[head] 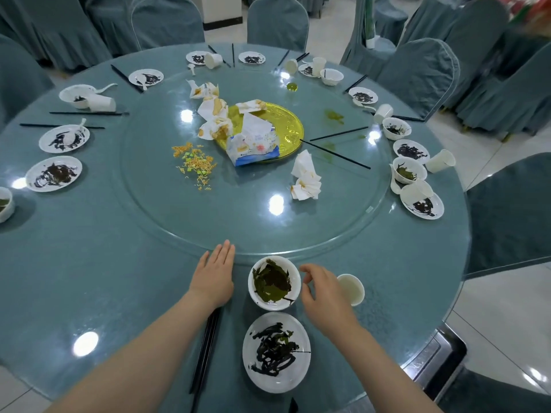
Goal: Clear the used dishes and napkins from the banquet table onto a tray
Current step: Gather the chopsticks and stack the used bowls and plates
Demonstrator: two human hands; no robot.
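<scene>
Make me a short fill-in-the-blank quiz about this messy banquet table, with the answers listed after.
1. The left hand lies flat, fingers reaching the edge of the round glass ____.
2. The right hand hovers between the white bowl of green leaves and a white paper ____.
3. The soft tissue pack lies on a tray coloured ____.
4. Black chopsticks lie under the ____ forearm.

Answers: turntable; cup; gold; left

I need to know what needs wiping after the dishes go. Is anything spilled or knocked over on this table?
Yes. Orange and green food scraps lie scattered on the glass turntable, green sauce smears mark it too, and a paper cup lies tipped against a bowl.
</scene>
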